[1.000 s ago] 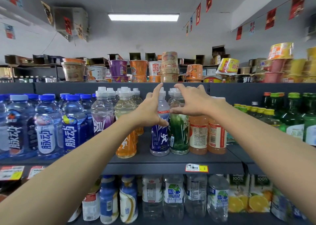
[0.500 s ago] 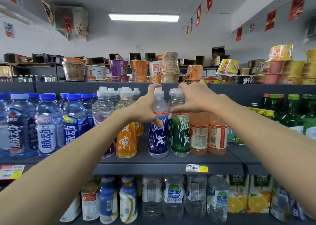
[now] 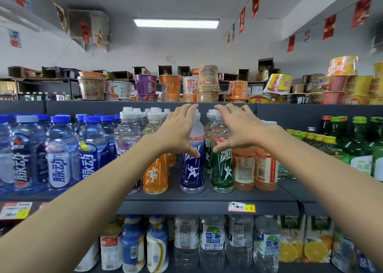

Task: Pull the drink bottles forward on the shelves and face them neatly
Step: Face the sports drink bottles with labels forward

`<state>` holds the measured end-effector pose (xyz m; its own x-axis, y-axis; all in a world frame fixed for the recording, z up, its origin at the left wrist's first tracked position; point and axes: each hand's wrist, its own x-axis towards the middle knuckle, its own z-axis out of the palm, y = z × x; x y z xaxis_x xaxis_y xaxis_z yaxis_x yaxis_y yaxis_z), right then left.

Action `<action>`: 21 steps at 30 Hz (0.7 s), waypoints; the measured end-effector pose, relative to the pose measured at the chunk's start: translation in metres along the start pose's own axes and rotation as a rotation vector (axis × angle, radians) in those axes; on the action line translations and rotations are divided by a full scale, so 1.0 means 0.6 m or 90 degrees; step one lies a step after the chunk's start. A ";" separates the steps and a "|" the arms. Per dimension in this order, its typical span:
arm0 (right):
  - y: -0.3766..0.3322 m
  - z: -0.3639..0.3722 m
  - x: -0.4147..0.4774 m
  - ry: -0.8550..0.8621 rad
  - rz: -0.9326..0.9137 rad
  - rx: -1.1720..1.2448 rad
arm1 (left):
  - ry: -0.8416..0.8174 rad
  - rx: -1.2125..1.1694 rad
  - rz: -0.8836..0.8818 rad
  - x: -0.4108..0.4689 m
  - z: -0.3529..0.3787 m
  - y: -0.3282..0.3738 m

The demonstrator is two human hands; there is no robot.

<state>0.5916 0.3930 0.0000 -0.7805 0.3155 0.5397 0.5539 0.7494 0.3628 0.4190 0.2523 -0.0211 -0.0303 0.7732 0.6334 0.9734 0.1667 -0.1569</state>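
A: Entry one. The blue bottle stands upright mid-shelf, with a bare strip of shelf between its base and the front edge. On its left, a gap separates it from the orange bottle. On its right, the green bottle is just beside it.

B: Add headroom. The caps sit close under the upper shelf, and your fingertips reach almost to its lower lip.

A: Counts for the front row here are one orange, one blue, one green and two peach bottles. The peach pair stands at the right end of the row, above the price tag on the front edge. There are more white caps behind, too crowded to count.

B: Hands. Both your forearms run in long from the lower corners and meet at the middle. Your left hand lies at the blue bottle's left shoulder, with the fingers nearly straight beside the cap and the thumb spread across the top of the label. Your right hand mirrors it on the green bottle, thumb at the label's top.

A: Agreed. Both hands are spread wide and neither is clasped round anything. I cannot tell how firmly the thumbs press.
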 end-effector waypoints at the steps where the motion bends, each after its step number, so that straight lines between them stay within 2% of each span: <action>1: 0.001 -0.001 0.001 -0.006 -0.001 0.001 | -0.004 0.015 -0.001 0.000 -0.001 -0.002; 18: -0.002 -0.002 0.007 -0.003 0.007 0.041 | -0.056 0.208 -0.025 0.016 0.000 -0.024; 21: -0.002 -0.008 0.010 0.030 0.028 0.130 | -0.034 0.175 -0.026 0.023 0.000 -0.026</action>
<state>0.5875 0.3913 0.0065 -0.7404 0.3264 0.5876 0.5125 0.8397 0.1794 0.4033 0.2606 -0.0101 -0.0875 0.7919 0.6044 0.8731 0.3531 -0.3362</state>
